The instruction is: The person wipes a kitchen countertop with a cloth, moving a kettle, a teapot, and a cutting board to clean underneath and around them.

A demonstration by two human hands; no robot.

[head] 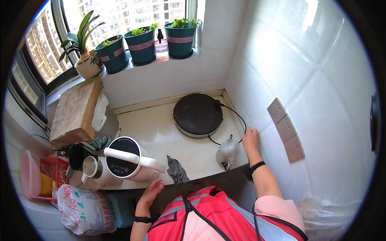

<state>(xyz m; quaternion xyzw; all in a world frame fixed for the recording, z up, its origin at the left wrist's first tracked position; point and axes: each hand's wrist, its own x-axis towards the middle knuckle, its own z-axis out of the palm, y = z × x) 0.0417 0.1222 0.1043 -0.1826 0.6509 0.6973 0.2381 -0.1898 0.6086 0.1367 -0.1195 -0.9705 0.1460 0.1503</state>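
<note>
My right hand (251,140) is at the right wall end of the counter, fingers curled beside a black power cord (243,119). Whether it grips the cord cannot be told. The cord runs from the plug of a round black electric griddle (197,114) and passes behind a small stainless steel kettle (227,153), which looks blurred. My left hand (153,189) holds nothing, its fingers apart at the counter's front edge. Close to it are a white blender-type appliance with a black control lid (123,161) and a crumpled grey cloth (177,170).
Green plant pots (140,48) and a spray bottle (162,49) line the windowsill. A wooden block (75,110) stands left beside a white lidded pot (110,123). A steel-rimmed jug (92,168), red basket (54,168) and printed plastic bag (83,211) crowd the left. Wall sockets (285,129) are at right.
</note>
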